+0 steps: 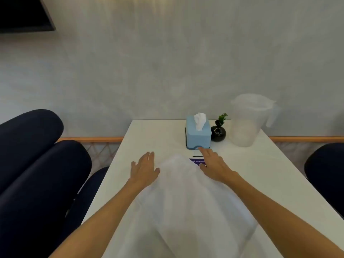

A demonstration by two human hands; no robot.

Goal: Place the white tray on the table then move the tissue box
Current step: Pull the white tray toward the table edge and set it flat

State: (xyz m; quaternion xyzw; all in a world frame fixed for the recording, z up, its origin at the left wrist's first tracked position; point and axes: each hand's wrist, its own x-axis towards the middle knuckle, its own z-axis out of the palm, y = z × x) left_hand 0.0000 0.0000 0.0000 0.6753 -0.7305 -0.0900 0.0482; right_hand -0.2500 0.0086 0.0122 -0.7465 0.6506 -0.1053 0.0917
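The white tray point(186, 198) lies on the white table point(149, 135), blurred, stretching from the near edge towards the middle. My left hand point(144, 167) hovers at the tray's far left corner, fingers spread, holding nothing. My right hand point(212, 162) is stretched over the tray's far right corner, fingers apart, its fingertips just short of the base of the light blue tissue box point(198, 135). The tissue box stands upright at the far middle of the table with a white tissue sticking out of its top.
A small black vase with a green sprig point(218, 132) stands right beside the tissue box. A translucent plastic jug point(245, 121) stands further right. A purple card point(197, 161) lies under my right hand. Dark blue chairs point(37, 164) flank the table on both sides.
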